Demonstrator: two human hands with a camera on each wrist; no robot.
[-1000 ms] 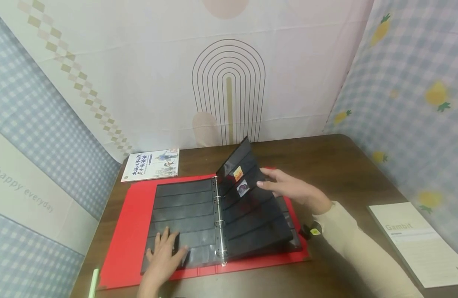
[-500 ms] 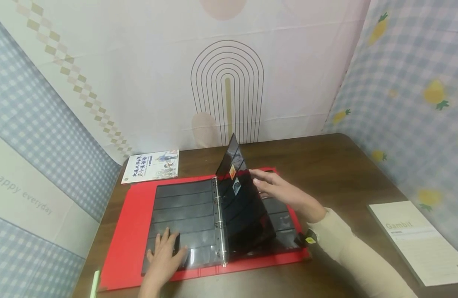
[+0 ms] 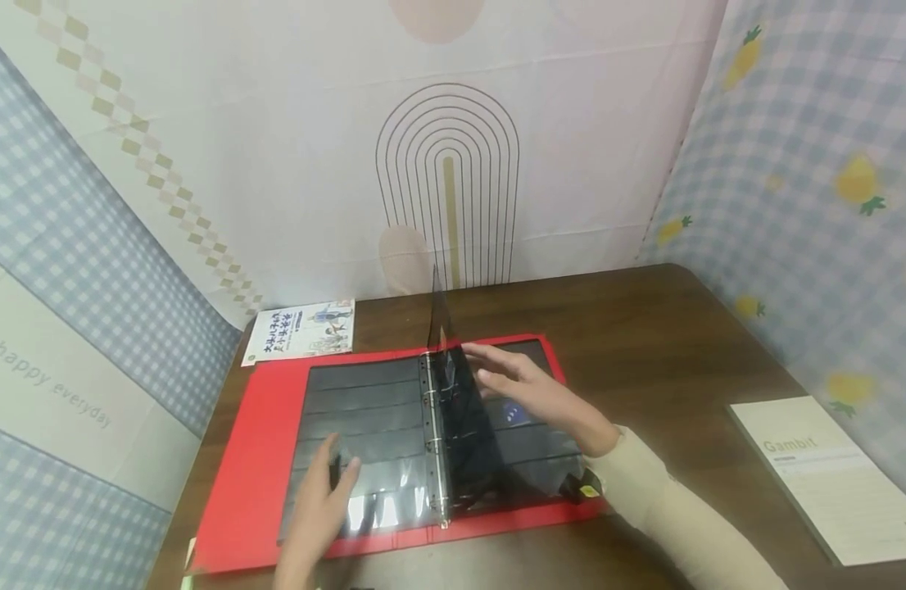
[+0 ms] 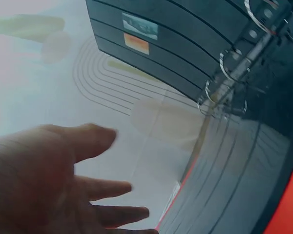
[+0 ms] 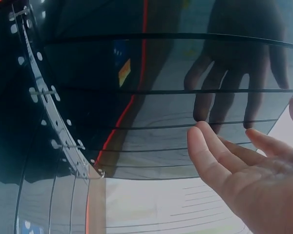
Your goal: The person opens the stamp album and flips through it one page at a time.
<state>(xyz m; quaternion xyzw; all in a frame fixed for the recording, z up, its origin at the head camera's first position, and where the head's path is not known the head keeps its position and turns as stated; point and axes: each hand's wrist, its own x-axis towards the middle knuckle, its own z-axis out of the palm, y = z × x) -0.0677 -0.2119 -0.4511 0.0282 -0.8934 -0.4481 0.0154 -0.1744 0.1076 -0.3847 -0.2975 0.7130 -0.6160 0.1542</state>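
A red binder point(image 3: 261, 459) lies open on the counter point(image 3: 659, 344). The right hand point(image 3: 527, 393), fingers straight, props a black sleeve page point(image 3: 453, 410) upright beside the rings. The left hand point(image 3: 316, 508), fingers wide, hovers over the 7 o'clock page

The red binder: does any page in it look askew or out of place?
One black pocket page in the red binder stands nearly upright on the rings, while the other pages lie flat. The right hand is beside it with straight fingers. The left hand hovers over the flat left pages. Nothing looks torn or spilled.
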